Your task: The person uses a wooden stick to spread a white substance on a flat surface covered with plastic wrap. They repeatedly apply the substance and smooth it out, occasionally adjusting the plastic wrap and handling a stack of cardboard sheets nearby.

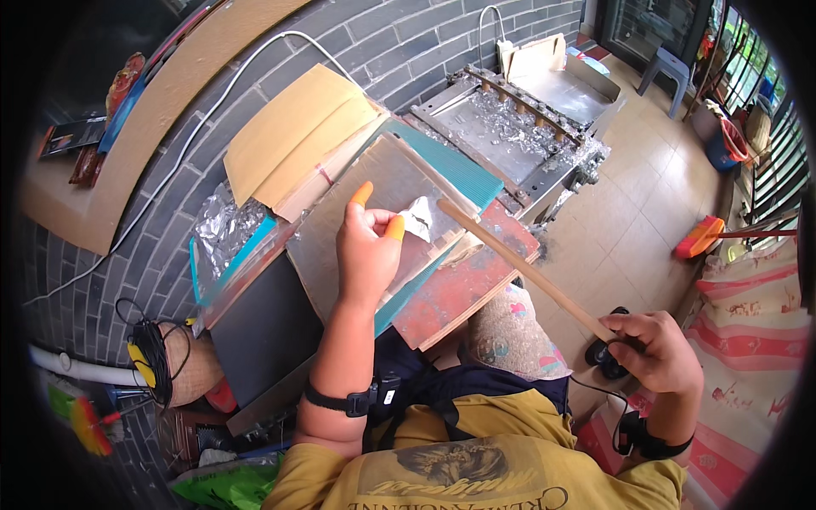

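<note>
My left hand (373,245), with orange finger cots on two fingertips, is over a worn, grey-brown flat sheet (331,239). Its fingers are curled beside a crumpled piece of silvery foil (417,218); whether they pinch its edge is not clear. At the right, my right hand (656,350) grips the lower end of a long flat wooden stick (535,277). The stick's far tip lies over the sheet, just right of the foil. Beneath the sheet are teal ribbed boards (456,167) on a worn red board (472,274).
Folded tan card (299,134) and a blue-edged tray of foil scraps (229,223) stand at the left. A metal frame machine (503,127) strewn with foil bits is beyond the boards. Patterned fabric (516,331) is near my lap; a broom (701,236) lies at the right.
</note>
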Motion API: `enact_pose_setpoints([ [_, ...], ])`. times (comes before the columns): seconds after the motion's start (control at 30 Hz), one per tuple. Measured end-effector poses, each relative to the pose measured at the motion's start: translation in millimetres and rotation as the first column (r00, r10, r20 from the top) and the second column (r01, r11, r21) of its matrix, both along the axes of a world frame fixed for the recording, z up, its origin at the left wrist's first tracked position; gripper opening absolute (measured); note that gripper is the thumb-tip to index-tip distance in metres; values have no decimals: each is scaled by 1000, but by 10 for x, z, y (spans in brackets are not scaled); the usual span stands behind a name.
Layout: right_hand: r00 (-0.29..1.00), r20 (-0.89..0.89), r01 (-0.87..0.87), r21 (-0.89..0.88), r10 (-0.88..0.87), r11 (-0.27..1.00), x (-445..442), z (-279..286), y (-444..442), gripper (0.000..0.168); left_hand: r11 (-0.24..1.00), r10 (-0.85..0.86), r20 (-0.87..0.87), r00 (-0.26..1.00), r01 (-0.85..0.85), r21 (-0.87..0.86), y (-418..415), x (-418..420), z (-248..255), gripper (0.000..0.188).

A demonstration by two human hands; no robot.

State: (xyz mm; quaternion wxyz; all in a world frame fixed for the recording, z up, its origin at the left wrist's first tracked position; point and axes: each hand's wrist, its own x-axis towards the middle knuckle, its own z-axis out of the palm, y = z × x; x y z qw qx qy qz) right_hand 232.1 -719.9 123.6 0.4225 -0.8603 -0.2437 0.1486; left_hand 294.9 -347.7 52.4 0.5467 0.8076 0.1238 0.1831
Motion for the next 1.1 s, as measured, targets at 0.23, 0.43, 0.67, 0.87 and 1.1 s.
enact_pose_setpoints([
  [0.23, 997, -66, 28, -10, -28, 1000, -16, 7, 2, 31, 997, -7, -69, 998, 1, -81, 46, -336, 46, 57],
  [0.43, 994, -103, 37, -30, -40, 999, -1, 56, 33, 28, 986, 32, -59, 998, -41, -162, 336, -610, 121, 60],
  [0.67, 998, -4, 65, -40, -65, 997, -49, -28, -17, 26, 917, 397, -38, 917, -394, 65, 1654, -580, 312, 63],
  [0.87, 998, -10, 67, 30, -67, 997, -16, -167, -16, 26, 768, 634, -99, 767, -610, 195, 2854, -559, 337, 71],
  [1.1, 990, -72, 133, 115, -125, 984, -14, -222, 153, 26, 467, 499, 255, 828, -505, 726, 2146, -361, 405, 65],
])
